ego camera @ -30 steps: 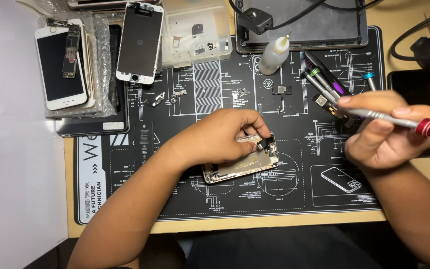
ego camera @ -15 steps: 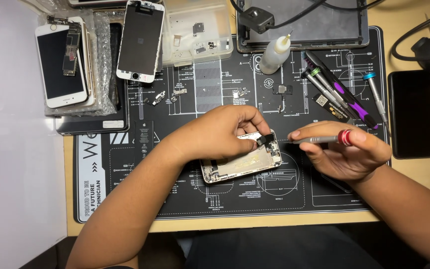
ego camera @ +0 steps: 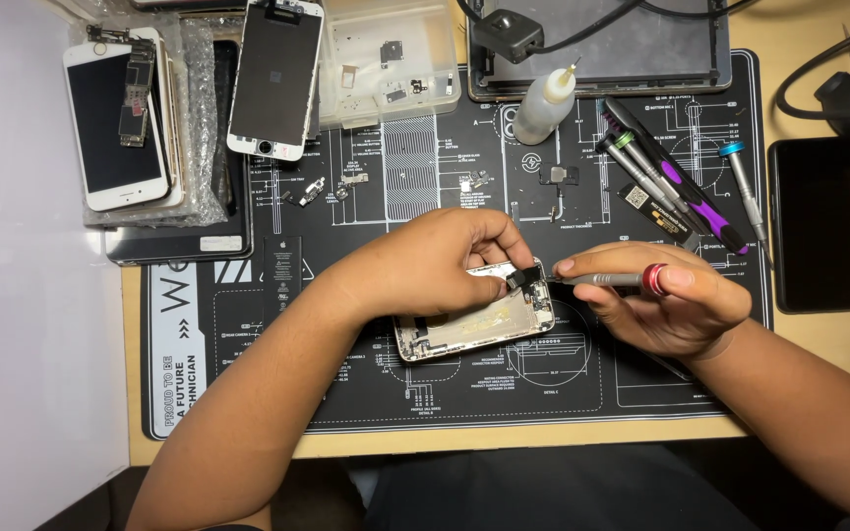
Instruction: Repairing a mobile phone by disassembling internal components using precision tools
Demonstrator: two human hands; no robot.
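An opened phone body (ego camera: 479, 324) lies on the black repair mat (ego camera: 366, 383) with its insides up. My left hand (ego camera: 435, 265) rests over its upper half, and thumb and forefinger pinch a small black part at the phone's top right corner. My right hand (ego camera: 671, 300) grips a slim grey screwdriver with a red cap (ego camera: 622, 280). The driver lies nearly level, its tip pointing left at that same corner, close to my left fingertips.
Several screwdrivers (ego camera: 656, 182) and a white squeeze bottle (ego camera: 543, 103) lie at the mat's upper right. A dark phone (ego camera: 817, 221) sits off the mat's right edge. Phone screens (ego camera: 273, 74) and bagged phones (ego camera: 120, 123) crowd the upper left, beside a clear parts box (ego camera: 391, 59).
My right hand came down and left from the mat's right side, bringing the screwdriver's tip to the phone's top right corner. The left hand stayed on the phone.
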